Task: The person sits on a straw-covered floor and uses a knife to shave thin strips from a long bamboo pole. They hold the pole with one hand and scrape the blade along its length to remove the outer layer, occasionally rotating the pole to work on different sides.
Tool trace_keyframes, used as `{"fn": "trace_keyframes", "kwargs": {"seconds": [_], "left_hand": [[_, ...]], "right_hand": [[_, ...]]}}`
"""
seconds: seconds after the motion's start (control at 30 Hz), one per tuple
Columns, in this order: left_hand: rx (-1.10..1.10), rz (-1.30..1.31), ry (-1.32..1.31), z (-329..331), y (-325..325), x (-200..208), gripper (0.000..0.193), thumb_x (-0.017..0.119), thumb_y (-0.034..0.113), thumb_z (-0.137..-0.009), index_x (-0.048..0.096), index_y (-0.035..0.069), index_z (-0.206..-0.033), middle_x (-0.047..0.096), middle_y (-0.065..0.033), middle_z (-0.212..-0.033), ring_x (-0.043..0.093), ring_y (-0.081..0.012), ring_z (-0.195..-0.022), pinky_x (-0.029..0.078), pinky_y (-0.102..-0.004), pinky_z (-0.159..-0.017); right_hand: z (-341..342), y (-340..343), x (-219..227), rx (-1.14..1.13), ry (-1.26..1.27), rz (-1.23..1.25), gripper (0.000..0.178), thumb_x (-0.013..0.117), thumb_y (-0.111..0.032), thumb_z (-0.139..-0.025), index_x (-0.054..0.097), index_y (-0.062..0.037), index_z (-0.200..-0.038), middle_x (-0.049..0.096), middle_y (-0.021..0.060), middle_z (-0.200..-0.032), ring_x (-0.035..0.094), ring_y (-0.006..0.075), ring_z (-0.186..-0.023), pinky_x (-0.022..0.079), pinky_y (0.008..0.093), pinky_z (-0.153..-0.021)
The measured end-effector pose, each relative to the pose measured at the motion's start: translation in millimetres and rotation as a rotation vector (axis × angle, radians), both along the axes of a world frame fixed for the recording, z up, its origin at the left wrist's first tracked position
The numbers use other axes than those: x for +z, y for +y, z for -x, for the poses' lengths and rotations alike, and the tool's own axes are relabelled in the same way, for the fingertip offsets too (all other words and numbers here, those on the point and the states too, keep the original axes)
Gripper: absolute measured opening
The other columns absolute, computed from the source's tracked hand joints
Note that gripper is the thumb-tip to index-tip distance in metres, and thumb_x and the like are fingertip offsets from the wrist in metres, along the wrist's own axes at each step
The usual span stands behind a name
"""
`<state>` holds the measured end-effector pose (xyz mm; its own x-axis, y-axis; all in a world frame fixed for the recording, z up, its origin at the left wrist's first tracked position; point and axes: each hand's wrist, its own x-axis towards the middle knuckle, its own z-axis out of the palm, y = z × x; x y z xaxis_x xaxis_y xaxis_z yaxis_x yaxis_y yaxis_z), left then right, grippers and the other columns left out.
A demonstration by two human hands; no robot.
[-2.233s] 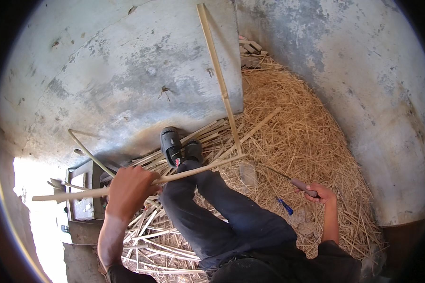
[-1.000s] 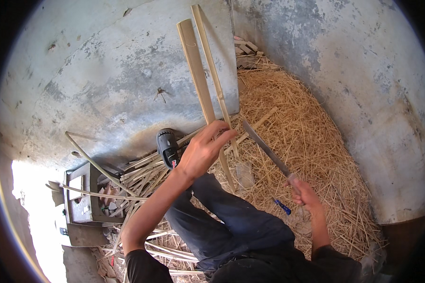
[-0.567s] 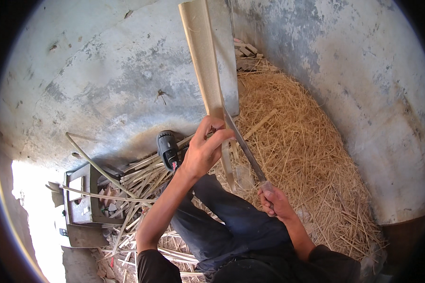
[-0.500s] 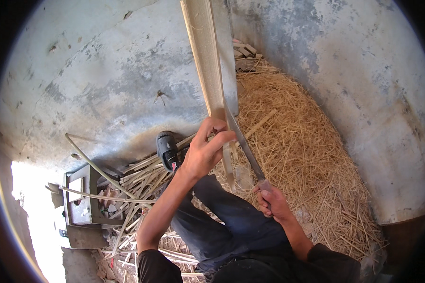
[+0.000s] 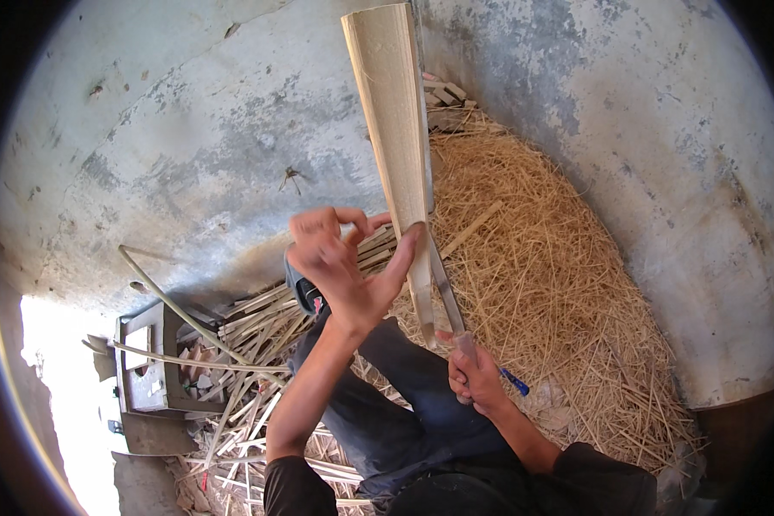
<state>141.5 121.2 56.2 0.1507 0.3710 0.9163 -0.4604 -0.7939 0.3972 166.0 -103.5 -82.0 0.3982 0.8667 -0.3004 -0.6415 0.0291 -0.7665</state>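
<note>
A long piece of split bamboo (image 5: 390, 112), pale and hollowed like a trough, stands tilted upright before me, its lower end just above my knee. My left hand (image 5: 340, 271) is at its lower part: the thumb presses across the front and a finger reaches behind the left edge, while other fingers are lifted and blurred. My right hand (image 5: 477, 378) is closed round the handle of a long knife (image 5: 445, 292). Its blade points up along the right side of the bamboo, the upper part hidden behind it.
Fine straw-like shavings (image 5: 542, 249) are heaped on the right against a worn wall (image 5: 654, 129). Thin strips (image 5: 249, 430) litter the left floor beside a grey metal box (image 5: 146, 361). A blue object (image 5: 514, 383) lies beyond my right hand. My shoe (image 5: 303, 288) rests near the wall.
The bamboo has turned to show more of its hollow face and shifted slightly right. My left fingers have loosened and swung left. My right hand and the knife have moved left and down.
</note>
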Motion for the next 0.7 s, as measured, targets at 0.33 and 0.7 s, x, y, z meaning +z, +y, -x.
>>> {"fn": "trace_keyframes", "kwargs": {"seconds": [0.33, 0.7], "left_hand": [[-0.649, 0.492, 0.424, -18, 13, 72, 0.041, 0.049, 0.044, -0.112, 0.057, 0.003, -0.11, 0.054, -0.0004, -0.079, 0.061, -0.0123, -0.072, 0.05, -0.0284, -0.066], [-0.92, 0.516, 0.388, -39, 34, 73, 0.059, 0.039, 0.069, -0.104, 0.036, 0.015, -0.081, 0.027, 0.0048, -0.067, 0.024, -0.0083, -0.054, 0.024, -0.0263, -0.05]], "right_hand": [[6, 7, -18, 0.052, -0.044, -0.098, 0.037, 0.06, -0.02, -0.105, 0.052, -0.0039, -0.137, 0.047, -0.002, -0.073, 0.047, 0.006, -0.052, 0.038, 0.0222, -0.047], [-13, 6, -5, -0.001, 0.119, -0.094, 0.026, 0.062, -0.029, -0.106, 0.051, -0.0095, -0.092, 0.051, 0.0004, -0.068, 0.046, 0.0071, -0.044, 0.038, 0.0246, -0.043]]}}
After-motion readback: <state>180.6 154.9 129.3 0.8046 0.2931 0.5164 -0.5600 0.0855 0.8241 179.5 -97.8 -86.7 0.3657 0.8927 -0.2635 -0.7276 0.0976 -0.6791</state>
